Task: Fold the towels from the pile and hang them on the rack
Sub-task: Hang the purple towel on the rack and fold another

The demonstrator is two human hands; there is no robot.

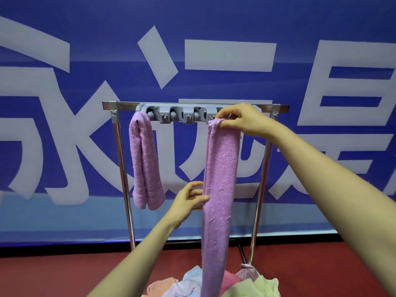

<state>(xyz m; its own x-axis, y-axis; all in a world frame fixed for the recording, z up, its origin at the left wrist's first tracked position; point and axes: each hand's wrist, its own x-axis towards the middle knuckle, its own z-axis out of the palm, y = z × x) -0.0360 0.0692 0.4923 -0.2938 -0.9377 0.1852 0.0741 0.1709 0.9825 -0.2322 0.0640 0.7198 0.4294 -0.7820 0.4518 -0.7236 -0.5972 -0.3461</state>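
Down front, towel pile (pixel 255 286) lies low. Folded purple towel (pixel 220 179) hangs with its long axis vertical. Left hand (pixel 188 202) grips its left edge midway, fingers (pixel 198 185) curled. Right hand (pixel 240 118), higher and farther, pinches its top end at the right end of the rack (pixel 120 105) clip bar (pixel 171 116).

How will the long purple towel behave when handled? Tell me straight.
Floppy, likely: the long purple towel hangs limp and straight from the right hand pinching its top. Probably light: a fingertip pinch carries it. Its looped nap looks unslippery, so it should hold when draped, like the hung towel.
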